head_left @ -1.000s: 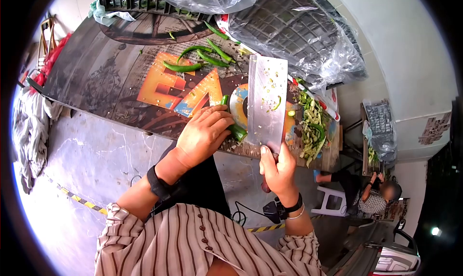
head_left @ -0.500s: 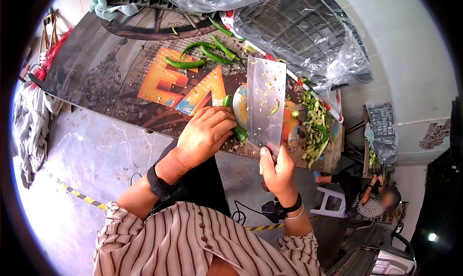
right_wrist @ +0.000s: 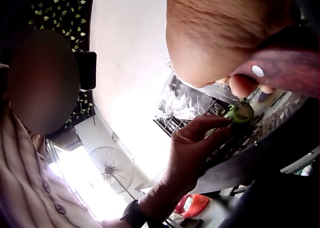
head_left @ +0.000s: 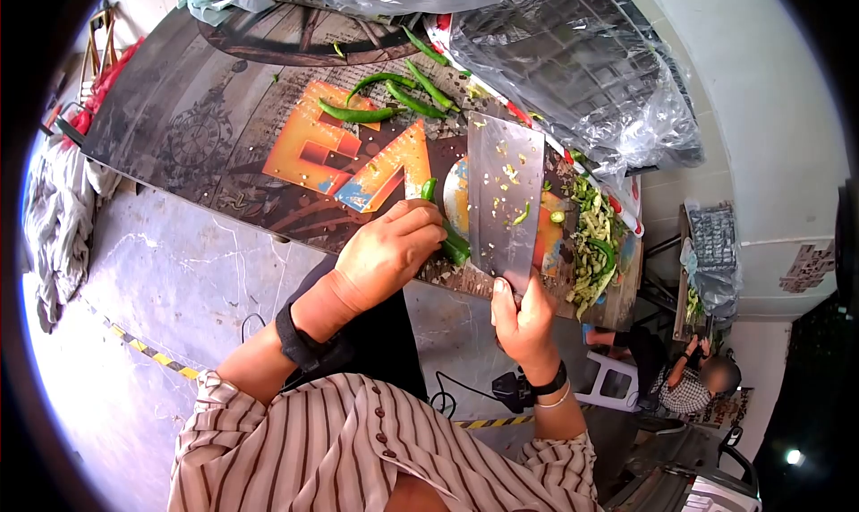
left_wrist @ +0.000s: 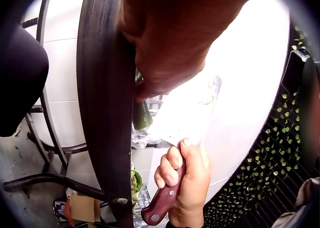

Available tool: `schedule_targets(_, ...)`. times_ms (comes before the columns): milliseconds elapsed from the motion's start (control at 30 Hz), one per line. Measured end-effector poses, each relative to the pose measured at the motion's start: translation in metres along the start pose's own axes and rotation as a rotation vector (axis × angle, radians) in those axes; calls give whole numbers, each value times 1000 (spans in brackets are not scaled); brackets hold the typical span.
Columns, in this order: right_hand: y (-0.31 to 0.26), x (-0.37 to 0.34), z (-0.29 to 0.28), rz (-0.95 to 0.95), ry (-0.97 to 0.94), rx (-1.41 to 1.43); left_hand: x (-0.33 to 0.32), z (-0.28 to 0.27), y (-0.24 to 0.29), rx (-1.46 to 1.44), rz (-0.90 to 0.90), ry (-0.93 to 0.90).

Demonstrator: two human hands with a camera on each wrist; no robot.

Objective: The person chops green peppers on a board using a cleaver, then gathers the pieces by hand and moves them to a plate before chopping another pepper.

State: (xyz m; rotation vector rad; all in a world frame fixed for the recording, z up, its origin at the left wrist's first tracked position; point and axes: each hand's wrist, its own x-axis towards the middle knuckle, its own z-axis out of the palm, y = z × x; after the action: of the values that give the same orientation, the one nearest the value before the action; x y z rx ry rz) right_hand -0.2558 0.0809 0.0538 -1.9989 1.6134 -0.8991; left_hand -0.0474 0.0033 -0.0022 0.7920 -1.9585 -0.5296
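In the head view my left hand (head_left: 391, 248) holds green chili peppers (head_left: 455, 247) down near the table's front edge, fingers bent over them. The cut end shows in the right wrist view, where the fingers and thumb pinch the pepper (right_wrist: 242, 113). My right hand (head_left: 526, 324) grips a cleaver, its broad blade (head_left: 506, 203) standing just right of the pepper's cut end. Small pale seeds and green bits stick to the blade. Its dark red riveted handle (left_wrist: 163, 202) shows below the right fist in the left wrist view.
Several whole green chilies (head_left: 358, 115) lie farther back on the printed table (head_left: 152, 127). Chopped chili (head_left: 592, 266) is heaped at its right end. A plastic-covered black crate (head_left: 573, 73) stands behind. Another person (head_left: 689, 378) sits at far right, near a white stool (head_left: 610, 382).
The left hand's fingers are drawn up more tightly over the chili peppers. More bits cling to the blade, which stays beside the cut end. The head view has shifted slightly.
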Motion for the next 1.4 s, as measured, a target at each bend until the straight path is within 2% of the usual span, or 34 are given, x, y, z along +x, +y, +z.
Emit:
schedule_targets(733,4,5,-3,-26,-38,-36,1,-1,-2,-61,-32,11)
schedule_targets(1000,1,10,-2,-140,-10,-63,1,-1,-2,-57,-43,17)
schedule_targets(1233,0,12,-2,-170,2,-76,1,0,-2,-62,-43,29)
schedule_targets(1333,-1,12,-2,-127,-22,-76,1,0,-2,-59,-45,27)
schedule_targets(1400,-1,14,-2,-220,-4,-119,1,-1,-2,-59,-51,24)
